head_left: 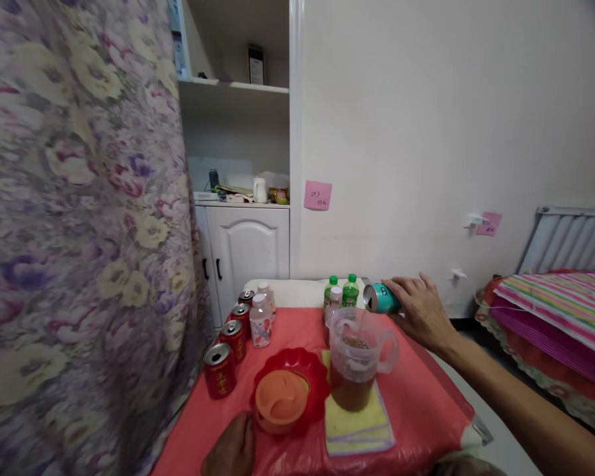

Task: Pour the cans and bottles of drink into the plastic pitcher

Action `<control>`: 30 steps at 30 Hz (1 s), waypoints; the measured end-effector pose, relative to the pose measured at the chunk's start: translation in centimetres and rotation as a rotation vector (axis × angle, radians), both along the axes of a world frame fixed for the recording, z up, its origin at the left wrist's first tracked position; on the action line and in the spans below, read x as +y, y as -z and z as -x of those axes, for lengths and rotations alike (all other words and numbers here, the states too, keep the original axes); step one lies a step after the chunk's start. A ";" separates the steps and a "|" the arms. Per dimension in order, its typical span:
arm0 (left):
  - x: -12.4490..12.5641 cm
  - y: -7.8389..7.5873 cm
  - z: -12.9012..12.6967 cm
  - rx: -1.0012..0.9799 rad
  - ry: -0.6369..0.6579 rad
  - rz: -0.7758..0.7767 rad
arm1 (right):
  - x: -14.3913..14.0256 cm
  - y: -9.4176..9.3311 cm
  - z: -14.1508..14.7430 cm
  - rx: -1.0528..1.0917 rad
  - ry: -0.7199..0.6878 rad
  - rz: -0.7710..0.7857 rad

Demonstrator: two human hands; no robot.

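Observation:
My right hand (419, 307) is wrapped around a teal drink can (385, 299), tipped on its side with its mouth facing left. Below that mouth stands a clear plastic pitcher (352, 370) partly filled with brown liquid, and a thin stream seems to fall into it. The pitcher rests on a folded yellow cloth (357, 433). Down at the near edge, my left hand (231, 446) lies closed on the table, with nothing visible in it. Just beside it, an orange lid (281, 396) sits in a red scalloped dish (320, 390).
Several red cans (219, 373) line the table's left side, with clear bottles (261, 324) next to them. Behind the pitcher are green-capped bottles (350, 291) and a white-capped bottle (335, 299). Red plastic (297, 324) covers the table. A floral curtain (79, 231) hangs at left.

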State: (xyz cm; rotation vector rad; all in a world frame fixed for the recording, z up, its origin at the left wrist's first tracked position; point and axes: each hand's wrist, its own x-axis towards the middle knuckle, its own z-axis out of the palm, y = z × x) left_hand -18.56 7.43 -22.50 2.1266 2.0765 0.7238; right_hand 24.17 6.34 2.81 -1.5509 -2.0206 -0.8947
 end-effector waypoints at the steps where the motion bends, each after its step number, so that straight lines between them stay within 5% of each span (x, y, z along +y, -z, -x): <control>1: 0.0 -0.1 0.0 0.003 -0.003 0.006 | 0.0 0.0 0.0 -0.001 0.000 -0.001; 30: -0.2 -0.5 -0.2 -0.037 -0.017 -0.061 | 0.2 -0.4 0.5 -0.019 0.018 0.005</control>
